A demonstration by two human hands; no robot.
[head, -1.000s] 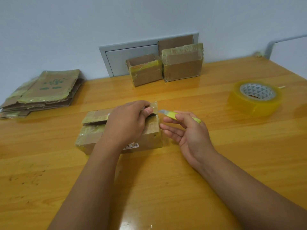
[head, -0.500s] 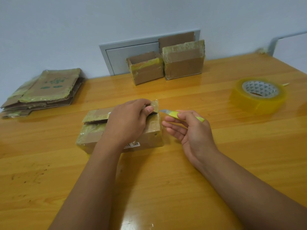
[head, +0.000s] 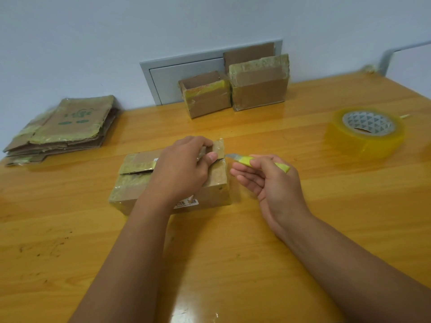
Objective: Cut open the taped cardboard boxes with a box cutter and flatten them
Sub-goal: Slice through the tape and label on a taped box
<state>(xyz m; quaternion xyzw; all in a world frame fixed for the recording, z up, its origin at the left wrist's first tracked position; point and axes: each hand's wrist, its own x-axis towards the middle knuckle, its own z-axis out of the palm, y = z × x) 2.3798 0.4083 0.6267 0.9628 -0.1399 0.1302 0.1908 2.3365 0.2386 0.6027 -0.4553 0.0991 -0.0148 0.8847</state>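
Box (head: 130, 183) mid-surface (head: 256, 264), far flap raised. Left hand (head: 179, 171) pinches flap (head: 218, 148) between thumb and fingers. Right hand (head: 272, 180) grips yellow cutter (head: 247, 160); blade tip at the box's right end, just under that flap.

We reach both bare forearms forward from the lower edge of the view. Our left hand (head: 180, 170) lies knuckles-up, fingers curled, thumb and forefinger pinching a raised flap of the tape-wrapped brown cardboard box (head: 217, 185). Our right hand (head: 268, 183) sits just beside it, palm turned leftward, thumb and forefinger gripping the slim yellow plastic box cutter (head: 257, 160), remaining fingers loosely extended below.
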